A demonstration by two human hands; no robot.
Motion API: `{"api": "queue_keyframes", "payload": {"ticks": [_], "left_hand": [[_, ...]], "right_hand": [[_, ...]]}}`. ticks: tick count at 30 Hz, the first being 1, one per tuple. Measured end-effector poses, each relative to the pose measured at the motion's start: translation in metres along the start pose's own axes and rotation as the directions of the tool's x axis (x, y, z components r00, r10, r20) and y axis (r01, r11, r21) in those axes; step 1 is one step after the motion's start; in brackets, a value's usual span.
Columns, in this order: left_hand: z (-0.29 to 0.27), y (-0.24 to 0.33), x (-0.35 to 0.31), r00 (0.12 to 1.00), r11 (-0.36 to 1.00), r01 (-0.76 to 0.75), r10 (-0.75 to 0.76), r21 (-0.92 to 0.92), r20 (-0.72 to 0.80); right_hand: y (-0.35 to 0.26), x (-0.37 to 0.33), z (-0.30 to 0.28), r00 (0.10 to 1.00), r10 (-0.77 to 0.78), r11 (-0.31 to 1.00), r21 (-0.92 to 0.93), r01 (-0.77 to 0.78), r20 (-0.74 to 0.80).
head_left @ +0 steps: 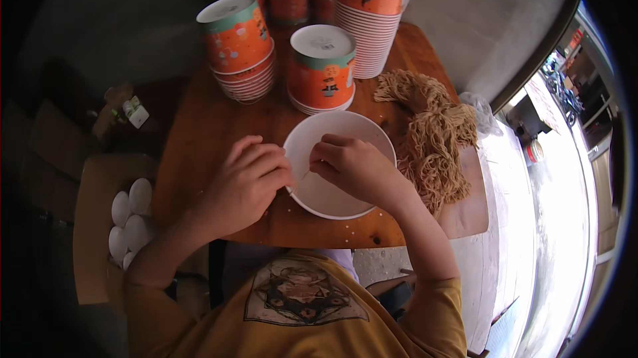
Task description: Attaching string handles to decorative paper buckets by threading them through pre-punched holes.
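Observation:
A white round paper tub [335,200] stands mouth up near the table's front edge. At its left rim my left hand [249,182] has its fingers curled and closed on the edge. My right hand [349,164] reaches over the tub's mouth with fingers pinched together. From that pinch a thin tan string [305,175] runs toward the left rim; its ends are hidden by the fingers. To the right of the tub lies a heap of looped tan strings [435,145].
Upside-down orange tubs with green bands stand behind: a left stack [238,46], a low middle stack [322,69] and a tall right stack [369,26]. All rest on the wooden table [193,125]. A cardboard box [93,225] with several white tubs stands left, below the table.

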State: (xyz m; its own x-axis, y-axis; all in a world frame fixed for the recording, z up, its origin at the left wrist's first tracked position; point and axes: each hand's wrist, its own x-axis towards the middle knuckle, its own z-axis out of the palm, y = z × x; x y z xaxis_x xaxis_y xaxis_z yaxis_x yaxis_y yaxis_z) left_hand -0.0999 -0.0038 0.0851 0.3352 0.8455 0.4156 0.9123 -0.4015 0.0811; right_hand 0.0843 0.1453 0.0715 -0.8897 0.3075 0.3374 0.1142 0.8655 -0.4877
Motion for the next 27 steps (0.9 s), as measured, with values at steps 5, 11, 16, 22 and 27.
{"api": "queue_keyframes", "payload": {"ticks": [5, 11, 16, 22, 27], "left_hand": [[0.006, 0.010, 0.009, 0.961, 0.962, 0.268, -0.270, -0.055, -0.054], [0.027, 0.003, 0.019, 0.946, 0.949, 0.313, -0.315, -0.035, -0.073], [0.022, 0.001, 0.023, 0.942, 0.940, 0.332, -0.335, -0.073, -0.030], [0.013, -0.006, 0.024, 0.981, 0.975, 0.190, -0.193, -0.119, -0.015], [0.015, -0.014, 0.013, 0.997, 0.982, -0.072, 0.068, -0.174, -0.029]], "right_hand": [[0.000, 0.010, 0.013, 1.000, -0.022, 1.000, -0.004, 0.021, -0.022], [-0.007, 0.009, 0.013, 0.997, 0.050, 0.998, -0.038, -0.052, -0.058], [-0.013, 0.011, 0.015, 0.974, 0.150, 0.952, -0.242, -0.189, -0.171], [-0.015, 0.014, 0.025, 0.929, 0.193, 0.897, -0.327, -0.298, -0.316], [-0.012, 0.013, 0.023, 0.943, 0.236, 0.919, -0.263, -0.295, -0.235]]}}
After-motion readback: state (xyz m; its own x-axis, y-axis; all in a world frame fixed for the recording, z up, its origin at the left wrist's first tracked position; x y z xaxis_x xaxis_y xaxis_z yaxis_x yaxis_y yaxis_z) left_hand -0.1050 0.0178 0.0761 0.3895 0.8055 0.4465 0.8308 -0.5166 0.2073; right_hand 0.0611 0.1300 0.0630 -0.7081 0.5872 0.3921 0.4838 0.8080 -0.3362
